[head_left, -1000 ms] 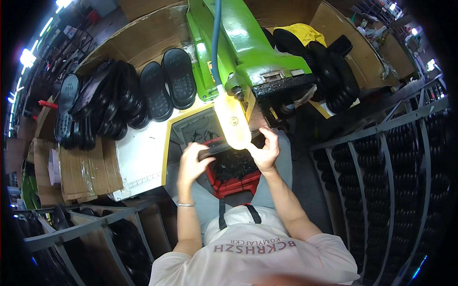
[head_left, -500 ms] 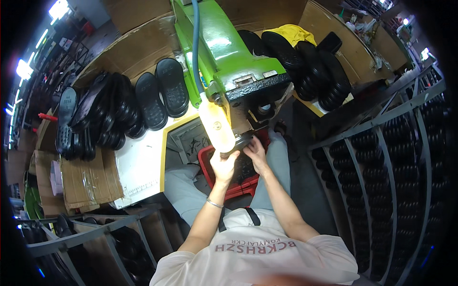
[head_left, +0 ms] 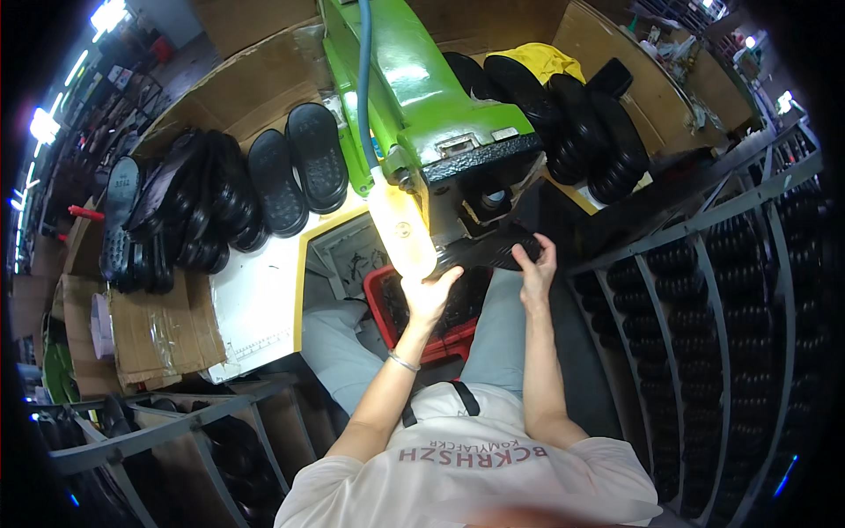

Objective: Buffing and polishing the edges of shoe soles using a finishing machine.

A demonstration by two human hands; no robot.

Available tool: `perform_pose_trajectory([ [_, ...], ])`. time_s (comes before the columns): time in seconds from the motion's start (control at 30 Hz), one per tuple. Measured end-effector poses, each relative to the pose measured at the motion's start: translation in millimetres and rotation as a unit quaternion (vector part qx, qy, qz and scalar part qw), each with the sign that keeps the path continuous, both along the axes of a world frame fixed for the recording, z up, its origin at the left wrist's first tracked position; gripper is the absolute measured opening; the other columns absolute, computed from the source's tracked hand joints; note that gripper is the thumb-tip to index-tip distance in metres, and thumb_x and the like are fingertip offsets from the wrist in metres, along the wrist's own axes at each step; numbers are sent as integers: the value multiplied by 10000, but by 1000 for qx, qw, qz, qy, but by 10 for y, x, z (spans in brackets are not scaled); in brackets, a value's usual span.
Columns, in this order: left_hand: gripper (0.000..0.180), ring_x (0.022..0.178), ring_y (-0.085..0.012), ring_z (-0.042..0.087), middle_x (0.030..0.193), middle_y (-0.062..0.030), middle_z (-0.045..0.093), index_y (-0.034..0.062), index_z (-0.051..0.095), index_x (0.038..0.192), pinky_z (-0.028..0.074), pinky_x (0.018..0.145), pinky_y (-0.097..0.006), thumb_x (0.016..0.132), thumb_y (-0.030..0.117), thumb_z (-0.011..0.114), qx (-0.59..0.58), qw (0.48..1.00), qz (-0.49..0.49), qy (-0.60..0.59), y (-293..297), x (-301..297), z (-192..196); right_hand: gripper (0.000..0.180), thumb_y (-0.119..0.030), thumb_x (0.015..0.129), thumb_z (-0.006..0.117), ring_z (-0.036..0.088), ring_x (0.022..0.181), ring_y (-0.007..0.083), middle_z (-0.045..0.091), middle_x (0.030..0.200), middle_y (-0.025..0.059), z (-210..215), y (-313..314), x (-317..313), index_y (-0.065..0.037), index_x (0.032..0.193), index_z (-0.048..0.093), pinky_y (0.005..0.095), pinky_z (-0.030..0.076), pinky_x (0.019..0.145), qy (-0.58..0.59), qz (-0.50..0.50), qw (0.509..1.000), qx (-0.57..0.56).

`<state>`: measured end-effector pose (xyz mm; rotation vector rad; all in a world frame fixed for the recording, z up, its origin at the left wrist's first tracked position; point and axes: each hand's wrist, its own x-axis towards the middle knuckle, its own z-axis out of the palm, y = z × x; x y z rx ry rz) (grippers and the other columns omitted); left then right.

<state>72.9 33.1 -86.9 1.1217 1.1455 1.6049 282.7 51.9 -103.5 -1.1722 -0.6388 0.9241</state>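
Observation:
A black shoe sole (head_left: pixel 490 252) lies crosswise under the head of a green machine (head_left: pixel 466 119), its ridged end toward the right. My right hand (head_left: pixel 537 266) grips that ridged end, thumb on the near side. At the other end my left hand (head_left: pixel 426 297) holds the sole, its thumb stretched along the near edge; part of its fingers is hidden behind the bright lamp (head_left: pixel 403 231). Whether the sole touches the machine cannot be made out.
Below my hands, a red bin (head_left: pixel 380 312) with dark scraps stands between my legs. Black soles (head_left: pixel 319 158) stand on the white table (head_left: pixel 255 308) at left; more soles (head_left: pixel 607 141) are stacked right of the machine. Metal racks (head_left: pixel 717 299) of soles flank me.
My right hand has moved right and slightly up, away from my left hand. The sole, mostly hidden and foreshortened before, now shows lengthwise between both hands. My left hand has shifted slightly right.

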Motion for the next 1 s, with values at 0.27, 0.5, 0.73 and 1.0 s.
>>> perform_pose_trajectory([
  [0.27,370,803,-126,641,901,-81,683,-50,642,1002,527,752,-271,689,9,832,50,997,-65,12,-12,-327,710,588,-24,695,826,541,1031,180,556,1131,79,684,74,233,-56,1204,532,295,459,917,-239,-27,970,44],
  [0.5,375,828,-178,660,895,-87,656,-22,585,994,577,744,-323,678,-108,767,10,978,-50,-202,-146,-425,852,643,0,736,788,520,1101,192,527,1213,112,589,137,31,-17,1298,477,312,447,950,-54,95,988,109],
  [0.73,481,792,-139,572,939,-57,544,4,544,1003,521,719,-294,656,71,872,62,989,28,132,-77,-111,938,566,-100,904,632,453,1219,262,446,1290,72,-331,198,-237,-184,1403,378,542,432,967,286,184,940,10],
  [1.0,460,770,-252,525,897,-100,532,7,612,998,454,675,-359,654,170,871,144,933,121,307,-10,-146,1059,562,28,839,684,524,1113,207,491,1240,92,-178,169,-176,-122,1324,442,419,477,948,184,73,980,26],
])
